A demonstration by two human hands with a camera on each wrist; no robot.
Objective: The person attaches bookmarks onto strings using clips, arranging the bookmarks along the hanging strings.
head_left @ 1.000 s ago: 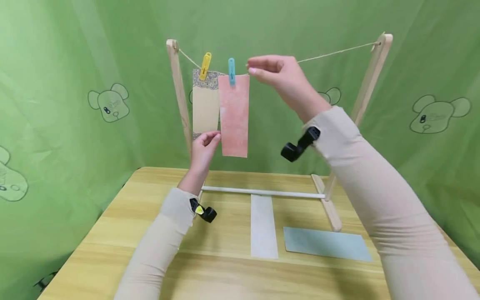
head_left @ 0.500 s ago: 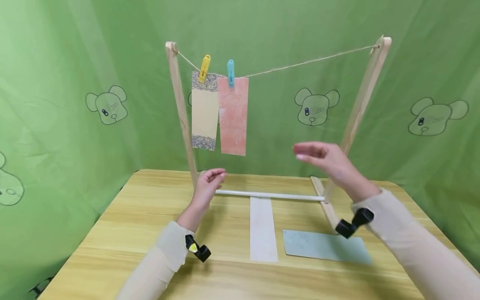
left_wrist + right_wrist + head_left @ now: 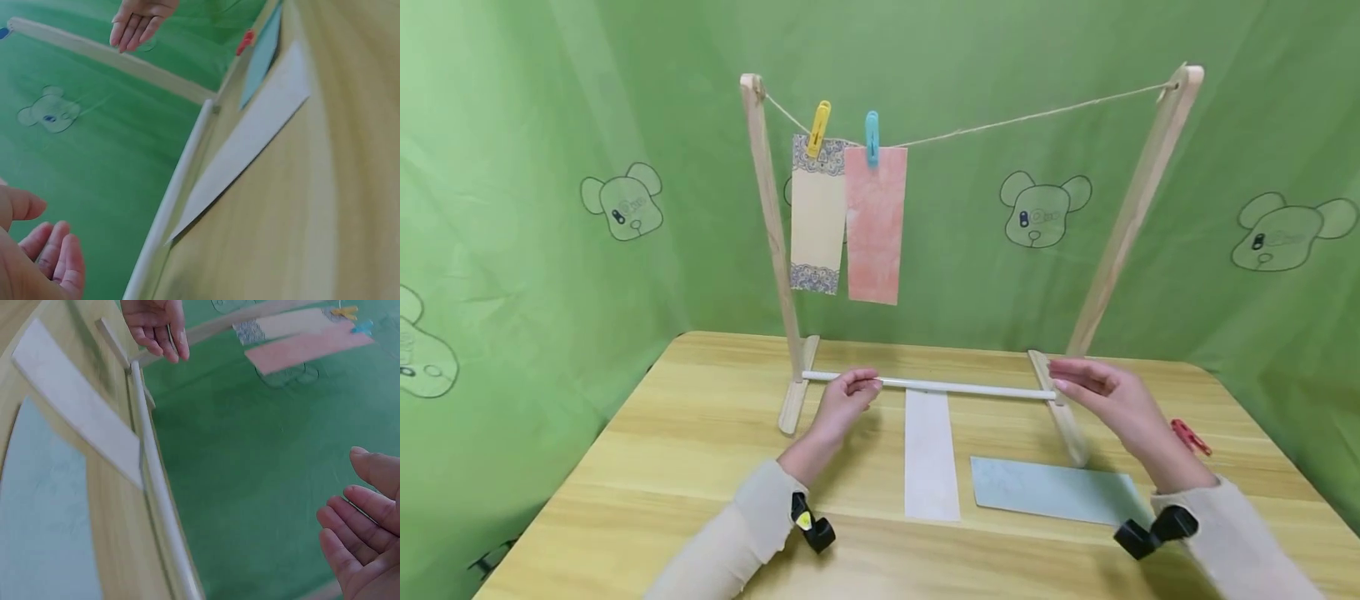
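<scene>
My left hand (image 3: 842,406) hovers over the table just before the white crossbar (image 3: 955,388), holding nothing, its fingers loosely bent. Over the stand's right foot (image 3: 1066,425) is my right hand (image 3: 1105,398), with a gap between thumb and fingers and nothing in it. A white paper strip (image 3: 930,458) lies between the hands, its far end at the crossbar. Nearer the right hand lies a light blue paper strip (image 3: 1052,490). On the string (image 3: 1000,123), a yellow clothespin (image 3: 818,129) holds a cream strip with patterned ends (image 3: 817,217), and a blue clothespin (image 3: 872,138) holds a pink strip (image 3: 876,225).
The string runs between two wooden posts (image 3: 771,208) and sags toward the left. A red clothespin (image 3: 1191,437) lies on the table (image 3: 647,467) beyond the right wrist. A green curtain (image 3: 962,50) with bear-face drawings surrounds the table.
Both hands have come down from the hanging strips to just above the table, the right one also moving right. The left hand has left the cream strip's lower edge, and both strips hang untouched.
</scene>
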